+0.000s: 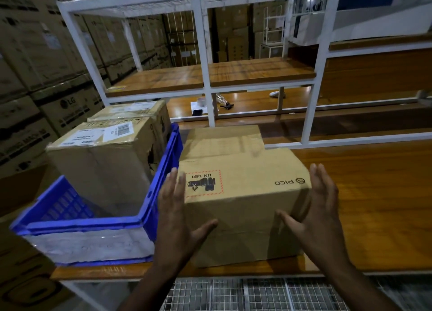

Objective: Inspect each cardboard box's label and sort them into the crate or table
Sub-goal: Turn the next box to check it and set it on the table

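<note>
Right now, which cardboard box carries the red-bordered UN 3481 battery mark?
The PICO box on the wooden table, between both open hands. The two boxes in the blue crate show only white shipping labels.

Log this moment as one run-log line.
left hand: open, flat on PICO box left side | right hand: open, at its right side | box: on table | blue crate: two boxes inside

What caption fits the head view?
Both open hands, left hand and right hand, flank PICO box beside blue crate.
</note>
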The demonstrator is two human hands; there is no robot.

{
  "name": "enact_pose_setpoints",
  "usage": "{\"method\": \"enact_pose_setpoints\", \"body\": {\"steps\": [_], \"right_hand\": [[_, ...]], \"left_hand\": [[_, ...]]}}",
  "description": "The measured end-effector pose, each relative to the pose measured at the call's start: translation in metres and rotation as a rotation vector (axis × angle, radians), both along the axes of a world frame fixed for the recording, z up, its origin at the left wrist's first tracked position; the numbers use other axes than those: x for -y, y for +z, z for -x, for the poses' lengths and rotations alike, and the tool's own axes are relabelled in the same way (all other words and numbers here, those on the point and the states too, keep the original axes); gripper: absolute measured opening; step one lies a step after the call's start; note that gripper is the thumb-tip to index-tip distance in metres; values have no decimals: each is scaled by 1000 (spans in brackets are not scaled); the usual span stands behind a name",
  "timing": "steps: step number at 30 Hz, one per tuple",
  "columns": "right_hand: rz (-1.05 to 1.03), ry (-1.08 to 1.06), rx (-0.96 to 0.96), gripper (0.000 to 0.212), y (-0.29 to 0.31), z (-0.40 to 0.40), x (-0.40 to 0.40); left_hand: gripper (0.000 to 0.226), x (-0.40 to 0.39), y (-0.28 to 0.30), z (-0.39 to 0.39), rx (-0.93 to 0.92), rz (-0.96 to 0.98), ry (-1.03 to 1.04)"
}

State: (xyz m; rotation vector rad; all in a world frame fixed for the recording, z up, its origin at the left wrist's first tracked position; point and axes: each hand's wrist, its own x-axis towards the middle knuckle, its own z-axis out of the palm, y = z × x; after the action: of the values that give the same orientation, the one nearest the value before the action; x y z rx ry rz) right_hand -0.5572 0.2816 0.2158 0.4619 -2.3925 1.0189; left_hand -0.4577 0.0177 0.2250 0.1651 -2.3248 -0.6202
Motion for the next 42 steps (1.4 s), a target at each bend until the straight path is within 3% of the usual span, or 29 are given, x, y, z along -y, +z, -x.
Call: {"method": "enact_pose_setpoints", "body": {"steps": [5,15,19,21,24,27,29,31,37,42], "right_hand": [[-266,86,-65,91,3,11,0],[-158,70,-98,74,2,10,6],[-183,75,-108,86,-4,7,4],[-112,17,-23,107,-14,5,0],[226,-102,312,123,-33,-3,-10],[304,-43,473,84,-58,-8,-16],[252,-12,448,57,-61,-11,-17],[214,-20,390,47,-55,-10,-17],[212,-21,165,59,-1,-9,-23],[55,57,-96,61,55,-12,-15]], "left_hand": [[82,6,-2,4,47,150,-69],[66,4,-8,5,-17,134,-61],[69,5,-8,3,-22,118,-73],[70,4,-10,0,0,85,-60],[72,2,-17,-6,34,-72,19],[70,-8,-20,-9,5,-265,76],[68,-13,-19,-9,-28,-324,88],[65,-15,-16,-7,-51,-383,80],[61,-14,-26,-4,-141,-562,103],[77,-27,-58,4,-27,-860,177]]}}
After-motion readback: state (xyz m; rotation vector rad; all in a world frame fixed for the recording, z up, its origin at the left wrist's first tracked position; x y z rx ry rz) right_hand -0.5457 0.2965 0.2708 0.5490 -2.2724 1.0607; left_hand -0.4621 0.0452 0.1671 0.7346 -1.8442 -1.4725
